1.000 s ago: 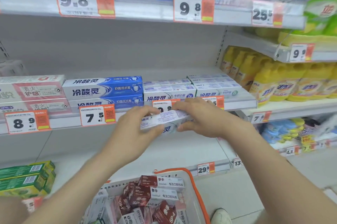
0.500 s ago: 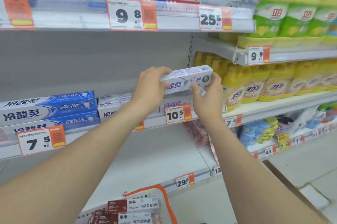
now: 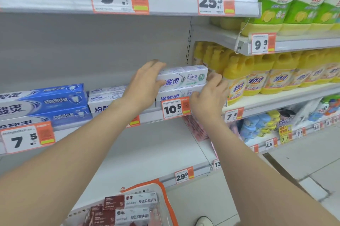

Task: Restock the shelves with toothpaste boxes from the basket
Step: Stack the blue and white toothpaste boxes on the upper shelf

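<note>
Gripping the long white cardboard toothpaste box (image 3: 184,77), blue-lettered with a green badge, the left hand (image 3: 145,85) wraps one end. The right hand (image 3: 207,98) touches the other with loose fingers.

Left hand (image 3: 145,85) apparently hides part of the toothpaste box (image 3: 184,76).

tall open gap above low toothpaste boxes (image 3: 107,95), upper shelf edge (image 3: 55,3) overhead, yellow bottles (image 3: 237,78) close on the right
</note>
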Demonstrator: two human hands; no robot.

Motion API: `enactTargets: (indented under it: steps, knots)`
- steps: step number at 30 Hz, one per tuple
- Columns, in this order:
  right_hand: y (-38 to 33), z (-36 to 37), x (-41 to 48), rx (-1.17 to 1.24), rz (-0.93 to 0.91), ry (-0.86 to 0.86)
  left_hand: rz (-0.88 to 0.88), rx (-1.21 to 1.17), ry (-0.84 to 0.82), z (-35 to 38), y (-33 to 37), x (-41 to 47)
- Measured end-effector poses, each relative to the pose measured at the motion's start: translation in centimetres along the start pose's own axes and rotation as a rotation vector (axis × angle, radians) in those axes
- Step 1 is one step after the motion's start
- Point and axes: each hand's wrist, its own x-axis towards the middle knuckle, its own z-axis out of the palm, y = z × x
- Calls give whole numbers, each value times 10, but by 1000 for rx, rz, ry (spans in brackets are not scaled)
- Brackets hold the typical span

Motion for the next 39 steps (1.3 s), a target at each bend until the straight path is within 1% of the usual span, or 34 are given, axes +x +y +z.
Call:
enactTargets:
  steps: [1, 2, 3, 4, 6, 7, 9, 10, 12, 13, 14, 16, 20, 24, 26, 28, 29, 31, 33, 36, 37, 39]
  knots:
    - [-8, -4, -8, -25, -69, 24, 33, 1, 25, -4, 0, -9]
    - [-18, -8, -18, 3, -158, -31, 70, 4, 63, -9, 1, -21]
    - [-28, -11, -28, 56, -237, -167, 107, 12, 104, -13, 1, -36]
    - [-38, -16, -42, 74, -299, -359, 134, 31, 129, -18, 1, -53]
    - [-57, -26, -71, -18, -414, -757, 129, 63, 124, -27, -3, -92]
    - [-68, -30, -88, -100, -468, -921, 91, 68, 99, -32, -8, -113]
    - [-88, -33, -126, -284, -582, -1158, -47, 63, -10, -41, -20, -154]
    - [-97, -33, -147, -366, -639, -1240, -133, 62, -117, -45, -31, -175]
    - [-112, -33, -188, -479, -729, -1341, -290, 35, -441, -52, -52, -221]
    - [-117, -33, -206, -505, -760, -1370, -336, 29, -599, -55, -62, -244]
    - [-123, -34, -226, -505, -781, -1397, -377, 34, -716, -59, -74, -272]
    - [-121, -35, -249, -484, -812, -1428, -455, 80, -835, -56, -96, -316]
    - [-118, -32, -293, -435, -828, -1504, -681, 237, -1067, -45, -130, -388]
    - [-110, -22, -329, -473, -892, -1560, -720, 263, -1311, -43, -126, -414]
    - [-106, -13, -345, -485, -946, -1575, -669, 369, -1430, -47, -129, -425]
    - [-106, -5, -355, -494, -980, -1593, -677, 437, -1514, -49, -136, -439]
    - [-106, -1, -359, -496, -1003, -1585, -674, 459, -1526, -49, -138, -445]
    - [-106, 3, -371, -488, -1071, -1524, -644, 479, -1449, -51, -143, -451]
    - [-101, 6, -392, -486, -1179, -1466, -625, 462, -1384, -54, -149, -450]
    - [-81, 15, -432, -439, -1349, -1449, -637, 474, -1324, -72, -154, -436]
    - [-77, 18, -441, -424, -1416, -1420, -655, 485, -1294, -80, -155, -429]
    - [-73, 25, -453, -377, -1515, -1309, -681, 507, -1231, -98, -159, -417]
